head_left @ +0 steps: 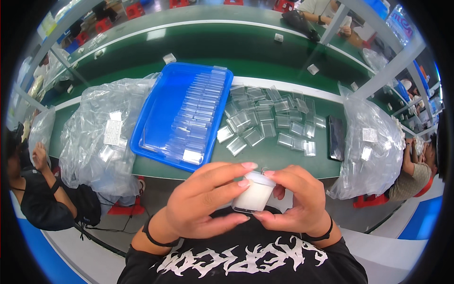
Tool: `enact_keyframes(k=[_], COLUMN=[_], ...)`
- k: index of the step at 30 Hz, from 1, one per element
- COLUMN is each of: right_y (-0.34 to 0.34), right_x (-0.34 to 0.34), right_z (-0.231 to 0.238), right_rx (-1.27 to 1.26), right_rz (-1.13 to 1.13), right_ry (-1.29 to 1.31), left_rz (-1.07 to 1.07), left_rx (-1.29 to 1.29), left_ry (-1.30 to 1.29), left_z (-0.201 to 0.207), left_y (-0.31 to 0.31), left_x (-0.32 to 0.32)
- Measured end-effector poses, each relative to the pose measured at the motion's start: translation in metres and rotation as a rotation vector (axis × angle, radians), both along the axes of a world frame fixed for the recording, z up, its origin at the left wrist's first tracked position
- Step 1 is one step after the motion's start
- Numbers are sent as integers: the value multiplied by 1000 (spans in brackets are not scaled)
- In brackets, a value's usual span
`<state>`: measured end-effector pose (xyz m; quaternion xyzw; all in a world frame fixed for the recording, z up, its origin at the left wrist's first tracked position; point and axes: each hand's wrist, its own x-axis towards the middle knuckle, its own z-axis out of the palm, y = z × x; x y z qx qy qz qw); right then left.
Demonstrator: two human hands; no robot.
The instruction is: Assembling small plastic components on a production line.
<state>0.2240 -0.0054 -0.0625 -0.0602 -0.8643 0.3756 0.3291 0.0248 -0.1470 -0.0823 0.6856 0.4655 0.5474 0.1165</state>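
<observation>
Between my two hands, above the near table edge, is a small white block-shaped item (pixel 256 193) with rounded corners and a clear plastic edge at its lower end. My left hand (pixel 208 199) grips its left side with fingers on top and thumb below. The fingers of my right hand (pixel 298 196) close on its right side. Beyond them, many small clear plastic boxes (pixel 253 113) lie loose on the green table (pixel 227 161). A blue tray (pixel 161 106) to the left holds rows of similar clear pieces (pixel 196 106).
Large clear plastic bags stand at the left (pixel 94 128) and right (pixel 373 146), each with a white label. A black phone-like slab (pixel 336 137) lies beside the right bag. A green conveyor belt (pixel 227 52) carrying small white items runs behind. Other people sit at both sides.
</observation>
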Motion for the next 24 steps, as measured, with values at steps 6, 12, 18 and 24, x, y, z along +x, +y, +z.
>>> enact_keyframes(k=[6,12,18,24], right_y=[0,-3,0,4], right_x=[13,18,17,11], right_z=[2,-3,-5,-7], right_rx=[-192,-214,-175,-135], right_rz=[115,145,175,208], right_ry=[-49,23,62,114], left_rz=[-161,-227,-233,-229], left_rx=[-24,-135,-155,-145], left_ry=[-248,-391,-314,-300], left_z=[-6,-9,-7,-7], left_y=[6,5,3,4], left_x=[5,12,11,12])
